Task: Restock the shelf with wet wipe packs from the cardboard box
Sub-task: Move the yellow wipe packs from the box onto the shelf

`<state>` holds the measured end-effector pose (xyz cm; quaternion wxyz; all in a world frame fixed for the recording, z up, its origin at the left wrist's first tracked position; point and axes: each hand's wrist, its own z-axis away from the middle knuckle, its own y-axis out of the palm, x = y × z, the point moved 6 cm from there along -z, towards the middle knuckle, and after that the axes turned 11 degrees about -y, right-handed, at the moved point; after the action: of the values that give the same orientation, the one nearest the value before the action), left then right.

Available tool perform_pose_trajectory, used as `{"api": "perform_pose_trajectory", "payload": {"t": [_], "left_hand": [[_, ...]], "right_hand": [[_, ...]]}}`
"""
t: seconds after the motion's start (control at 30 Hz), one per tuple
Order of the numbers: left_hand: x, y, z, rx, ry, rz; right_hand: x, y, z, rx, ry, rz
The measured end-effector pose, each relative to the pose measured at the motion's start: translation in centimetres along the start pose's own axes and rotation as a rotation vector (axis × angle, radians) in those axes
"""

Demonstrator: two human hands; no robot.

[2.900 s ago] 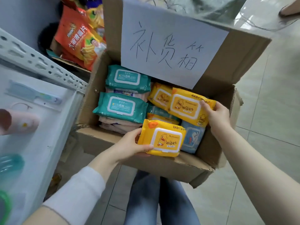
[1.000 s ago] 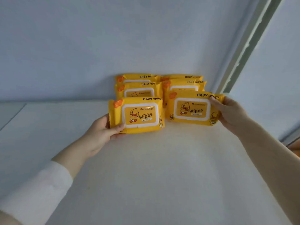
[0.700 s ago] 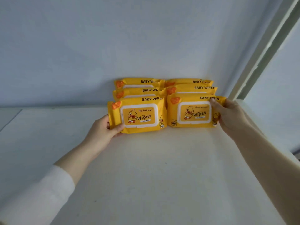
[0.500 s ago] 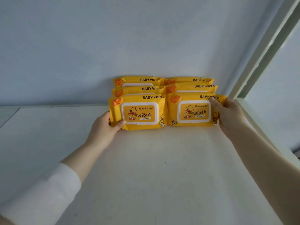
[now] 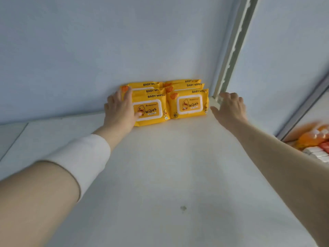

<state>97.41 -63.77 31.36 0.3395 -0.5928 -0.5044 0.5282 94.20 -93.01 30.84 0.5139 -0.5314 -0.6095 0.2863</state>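
Note:
Two rows of yellow baby wipe packs stand upright at the back of the white shelf (image 5: 169,166), against the wall. The front left pack (image 5: 151,109) and the front right pack (image 5: 188,104) each have more packs behind them. My left hand (image 5: 121,109) lies with straight fingers against the left side of the left row, thumb on the front pack's face. My right hand (image 5: 229,107) hovers open just right of the right row, apart from it and holding nothing. The cardboard box is out of view.
A perforated metal upright (image 5: 231,50) rises at the shelf's back right corner. Blurred orange and white goods (image 5: 316,145) show at the right edge, beyond the shelf. The pale wall closes the back.
Both hands carried a yellow pack from the box to the shelf and stood them in front of the rows. The right hand has let go; the left now presses flat against its row.

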Motion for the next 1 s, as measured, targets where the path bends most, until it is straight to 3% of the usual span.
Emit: {"api": "perform_pose_trajectory", "payload": {"t": [0.1, 0.27, 0.43, 0.67, 0.87, 1.0], "left_hand": [[-4.4, -2.6, 3.7, 0.006, 0.273, -0.179], [-9.8, -3.1, 14.2, 0.146, 0.603, -0.475], [-15.3, -3.0, 26.4, 0.289, 0.812, -0.47], [-23.4, -0.3, 44.4, 0.438, 1.073, -0.434], [-25.5, 7.5, 60.7, 0.635, 1.309, -0.497], [-24.0, 14.6, 67.5, 0.875, 1.291, -0.618]], "right_hand": [[2.2, -2.4, 5.9, 0.077, -0.127, 0.219], [2.0, -5.8, 17.2, 0.257, -0.03, 0.372], [-2.5, -11.3, 28.6, 0.394, 0.152, 0.403], [-13.0, -16.8, 45.8, 0.432, 0.438, 0.352], [-22.5, -13.5, 64.7, 0.604, 0.724, 0.276], [-25.8, -8.6, 73.9, 0.728, 0.892, 0.146]]}}
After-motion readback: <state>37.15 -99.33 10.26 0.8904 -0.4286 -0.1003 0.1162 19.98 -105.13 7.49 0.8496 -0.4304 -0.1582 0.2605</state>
